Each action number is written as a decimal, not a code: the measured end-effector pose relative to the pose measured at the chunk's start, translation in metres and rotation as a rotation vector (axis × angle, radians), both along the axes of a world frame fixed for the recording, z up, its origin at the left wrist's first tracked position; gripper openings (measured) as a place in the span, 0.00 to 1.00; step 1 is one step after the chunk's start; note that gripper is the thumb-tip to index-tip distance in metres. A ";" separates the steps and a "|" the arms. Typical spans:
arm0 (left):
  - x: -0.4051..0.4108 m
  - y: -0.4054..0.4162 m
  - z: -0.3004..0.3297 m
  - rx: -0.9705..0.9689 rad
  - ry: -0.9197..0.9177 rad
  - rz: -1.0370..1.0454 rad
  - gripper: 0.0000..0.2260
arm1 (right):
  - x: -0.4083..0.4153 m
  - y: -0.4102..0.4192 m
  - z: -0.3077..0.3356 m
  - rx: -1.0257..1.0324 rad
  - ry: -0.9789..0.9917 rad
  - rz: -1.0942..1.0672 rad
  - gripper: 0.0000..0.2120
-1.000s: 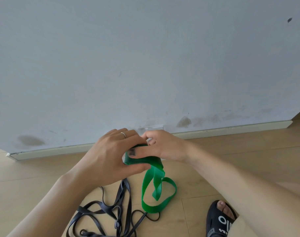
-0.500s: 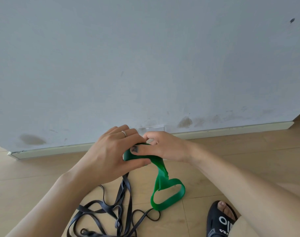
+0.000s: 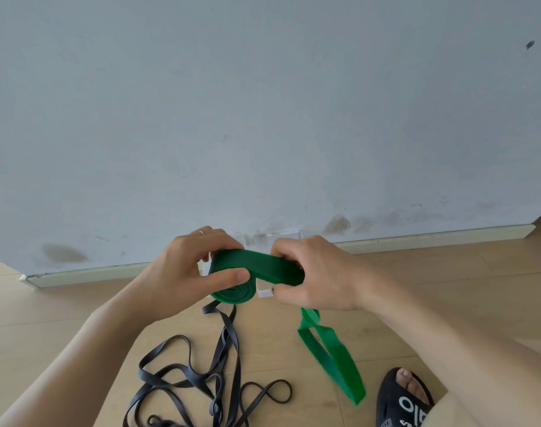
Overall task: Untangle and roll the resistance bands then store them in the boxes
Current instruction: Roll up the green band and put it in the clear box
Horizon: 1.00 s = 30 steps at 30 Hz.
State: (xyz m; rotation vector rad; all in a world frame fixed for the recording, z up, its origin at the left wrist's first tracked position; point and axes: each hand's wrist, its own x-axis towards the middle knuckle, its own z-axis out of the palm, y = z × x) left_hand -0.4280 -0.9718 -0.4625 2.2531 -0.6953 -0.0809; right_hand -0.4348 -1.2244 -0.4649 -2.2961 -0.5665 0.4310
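L hand (image 3: 183, 272) is curled round the rolled end of the green band (image 3: 257, 268), thumb pressed across the coil's near face, fingers wrapped behind it. R hand (image 3: 315, 272) pinches the flat stretch of the same band just right of the coil, fingers over the top, thumb under. The rest of the band hangs down below the R hand as a loose blurred loop, near the black slipper (image 3: 401, 402). 1 green band; black bands (image 3: 207, 380) lie tangled on the wood floor (image 3: 62, 318), near-left, count unclear. 1 slipper, w/ toes showing.
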 end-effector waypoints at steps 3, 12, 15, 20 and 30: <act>-0.001 -0.003 0.002 -0.134 0.041 0.022 0.12 | 0.000 0.002 0.000 0.169 0.112 -0.016 0.12; -0.008 -0.002 0.001 -0.309 0.170 0.042 0.15 | -0.003 0.013 0.013 0.606 0.691 -0.023 0.17; -0.009 0.001 0.003 -0.308 0.147 0.030 0.15 | -0.001 0.019 0.005 0.663 0.717 -0.086 0.19; -0.017 -0.002 0.007 -0.009 -0.004 -0.023 0.14 | 0.001 0.023 -0.006 0.557 0.633 -0.162 0.19; -0.019 -0.009 0.004 0.050 -0.034 -0.098 0.13 | 0.000 0.020 -0.004 0.355 0.577 -0.154 0.24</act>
